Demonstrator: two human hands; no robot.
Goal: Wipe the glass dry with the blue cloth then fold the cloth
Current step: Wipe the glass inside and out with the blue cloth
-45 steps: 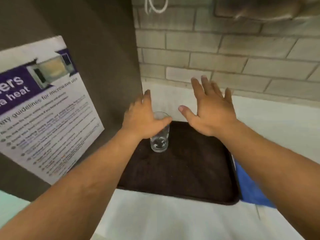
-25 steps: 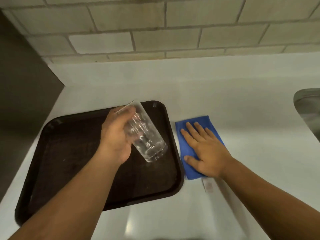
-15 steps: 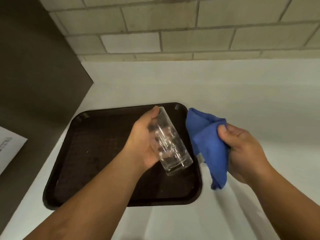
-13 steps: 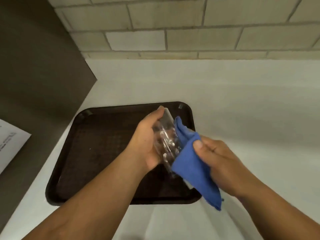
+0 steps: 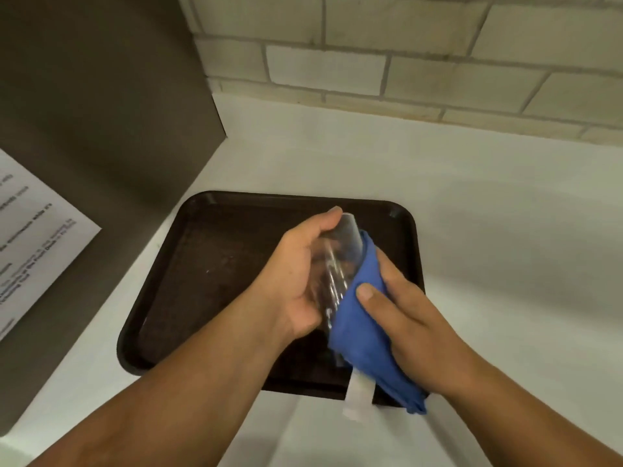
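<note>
The left hand (image 5: 296, 281) is wrapped around the glass (image 5: 340, 261), thumb up near the rim and palm along its left side; the glass is held above the tray (image 5: 202, 264), tilted with its rim pointing up and away and its base down toward the person; it is clear and partly blurred, so its lower end is hard to make out. The right hand (image 5: 404, 311) presses the blue cloth (image 5: 367, 335) against the right side of the glass, thumb lying flat on the cloth and the other fingers curled behind it; the cloth covers the glass from just below the rim down past the base, and its loose end hangs below the hand over the near edge of the tray; a small white tag (image 5: 357, 396) dangles from the cloth there. The dark brown tray lies flat on the white counter (image 5: 472, 214), close to a dark cabinet side (image 5: 101, 112) on the left that carries a printed white notice (image 5: 30, 230); its text is too blurred to read. A pale brick wall (image 5: 404, 45) runs along the back of the counter.
</note>
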